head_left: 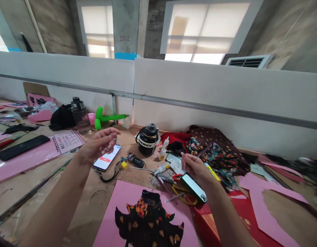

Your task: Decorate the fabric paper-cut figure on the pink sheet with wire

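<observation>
My left hand (103, 142) is raised over a lit phone (107, 158), its thumb and fingertips pinched together on something small and shiny that I cannot make out. My right hand (194, 164) is also closed in a pinch, above a dark-framed tray or case with a pale surface (194, 187); whatever it holds is too small to name. Below and between the hands lies a pink sheet (107, 223) bearing a dark patterned fabric cutout (149, 224) shaped like a tiered roof. Small white glue bottles (164, 149) stand near my right hand, and another bottle (162, 168) lies on its side.
Behind the hands stands a black bottle (147, 142) beside a car key (136, 161). Scissors with yellow handles (184, 197) lie by the sheet. Patterned fabric (217, 154) is heaped at right, near pink paper scraps (261, 202). A green balloon (107, 117) rests by the white partition (199, 89).
</observation>
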`<state>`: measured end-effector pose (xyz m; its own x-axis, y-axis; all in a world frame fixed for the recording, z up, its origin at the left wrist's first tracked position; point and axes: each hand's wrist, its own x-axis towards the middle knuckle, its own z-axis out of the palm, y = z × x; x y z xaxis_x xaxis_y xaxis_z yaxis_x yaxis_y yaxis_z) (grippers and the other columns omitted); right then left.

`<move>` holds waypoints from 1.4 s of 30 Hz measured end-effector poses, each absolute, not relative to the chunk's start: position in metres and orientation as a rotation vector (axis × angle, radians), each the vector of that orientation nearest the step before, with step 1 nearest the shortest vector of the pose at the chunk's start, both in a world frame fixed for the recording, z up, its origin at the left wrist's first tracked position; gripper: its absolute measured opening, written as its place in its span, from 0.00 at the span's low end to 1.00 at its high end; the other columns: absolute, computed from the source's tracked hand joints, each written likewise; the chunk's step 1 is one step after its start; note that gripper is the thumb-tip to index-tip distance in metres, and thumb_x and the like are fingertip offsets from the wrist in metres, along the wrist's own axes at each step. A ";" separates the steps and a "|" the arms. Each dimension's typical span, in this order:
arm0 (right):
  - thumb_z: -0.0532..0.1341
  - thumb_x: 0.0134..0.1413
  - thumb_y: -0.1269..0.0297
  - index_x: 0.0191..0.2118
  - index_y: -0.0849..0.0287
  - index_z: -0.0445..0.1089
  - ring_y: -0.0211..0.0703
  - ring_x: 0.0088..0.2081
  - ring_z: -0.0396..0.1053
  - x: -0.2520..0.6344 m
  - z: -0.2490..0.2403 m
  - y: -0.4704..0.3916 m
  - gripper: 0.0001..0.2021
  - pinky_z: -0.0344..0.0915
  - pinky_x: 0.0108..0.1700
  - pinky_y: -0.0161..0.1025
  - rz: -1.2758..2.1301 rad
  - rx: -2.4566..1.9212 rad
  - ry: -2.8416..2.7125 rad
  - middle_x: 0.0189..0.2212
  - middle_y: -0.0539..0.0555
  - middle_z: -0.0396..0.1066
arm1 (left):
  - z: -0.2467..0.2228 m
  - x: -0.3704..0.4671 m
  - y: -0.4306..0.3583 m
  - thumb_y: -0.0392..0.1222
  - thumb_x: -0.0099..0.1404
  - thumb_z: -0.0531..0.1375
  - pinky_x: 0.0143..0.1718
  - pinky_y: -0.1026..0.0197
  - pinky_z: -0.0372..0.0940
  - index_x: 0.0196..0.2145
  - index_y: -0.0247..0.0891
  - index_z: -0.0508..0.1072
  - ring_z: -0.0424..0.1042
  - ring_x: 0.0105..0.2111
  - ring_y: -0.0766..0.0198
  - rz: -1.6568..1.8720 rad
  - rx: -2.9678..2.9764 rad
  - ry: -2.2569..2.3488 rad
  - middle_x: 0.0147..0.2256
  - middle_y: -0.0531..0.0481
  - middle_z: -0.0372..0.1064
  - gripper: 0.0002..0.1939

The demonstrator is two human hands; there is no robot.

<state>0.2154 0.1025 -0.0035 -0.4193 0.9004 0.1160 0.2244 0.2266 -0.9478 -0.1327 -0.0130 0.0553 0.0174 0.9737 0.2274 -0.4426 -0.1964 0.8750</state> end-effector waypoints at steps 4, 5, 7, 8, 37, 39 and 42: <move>0.66 0.41 0.47 0.30 0.57 0.71 0.46 0.30 0.65 0.233 -0.004 0.121 0.18 0.59 0.32 0.40 0.734 -1.360 -1.779 0.26 0.55 0.69 | 0.067 -0.144 -0.023 0.32 0.57 0.63 0.13 0.77 0.56 0.33 0.34 0.74 0.51 0.09 0.80 1.681 1.026 0.572 0.14 0.60 0.61 0.04; 0.67 0.41 0.50 0.34 0.57 0.72 0.50 0.35 0.66 0.239 -0.001 0.125 0.17 0.60 0.36 0.42 0.619 -1.430 -1.765 0.30 0.58 0.71 | 0.068 -0.145 -0.025 0.31 0.62 0.58 0.14 0.77 0.56 0.33 0.34 0.74 0.52 0.09 0.81 1.693 1.030 0.560 0.14 0.60 0.60 0.05; 0.65 0.45 0.53 0.38 0.58 0.73 0.55 0.40 0.67 0.255 0.009 0.130 0.16 0.60 0.40 0.46 0.449 -1.547 -1.748 0.33 0.61 0.73 | 0.070 -0.144 -0.027 0.28 0.66 0.47 0.16 0.77 0.56 0.34 0.34 0.74 0.55 0.10 0.80 1.676 1.050 0.550 0.14 0.59 0.58 0.16; 0.61 0.50 0.53 0.40 0.59 0.73 0.56 0.39 0.68 0.263 0.016 0.131 0.16 0.61 0.40 0.48 0.385 -1.596 -1.736 0.33 0.61 0.73 | 0.071 -0.142 -0.028 0.27 0.67 0.45 0.17 0.77 0.55 0.35 0.34 0.74 0.56 0.11 0.80 1.660 1.062 0.546 0.14 0.59 0.58 0.18; 0.63 0.53 0.56 0.31 0.61 0.73 0.32 0.22 0.63 0.184 0.003 -0.009 0.12 0.58 0.27 0.31 1.829 -0.750 -1.818 0.20 0.47 0.67 | 0.028 -0.034 -0.018 0.55 0.67 0.51 0.24 0.65 0.66 0.45 0.36 0.68 0.71 0.20 0.67 0.617 1.431 0.657 0.22 0.52 0.70 0.20; 0.63 0.53 0.54 0.32 0.61 0.73 0.33 0.22 0.64 0.186 0.001 -0.006 0.13 0.59 0.27 0.32 1.806 -0.770 -1.826 0.20 0.48 0.67 | 0.025 -0.032 -0.016 0.57 0.67 0.48 0.24 0.63 0.66 0.46 0.35 0.68 0.71 0.20 0.65 0.632 1.388 0.672 0.22 0.49 0.71 0.24; 0.63 0.52 0.53 0.35 0.61 0.74 0.34 0.23 0.65 0.189 -0.002 -0.001 0.15 0.62 0.28 0.33 1.773 -0.789 -1.839 0.21 0.48 0.68 | 0.023 -0.031 -0.016 0.60 0.66 0.48 0.22 0.63 0.66 0.45 0.34 0.68 0.71 0.19 0.64 0.672 1.320 0.749 0.22 0.48 0.72 0.26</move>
<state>0.1885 -0.0006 -0.0022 -0.7278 0.6831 -0.0600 0.0849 0.0030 -0.9964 -0.0309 -0.0159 0.0231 0.5997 0.7941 -0.0986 -0.0131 0.1330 0.9910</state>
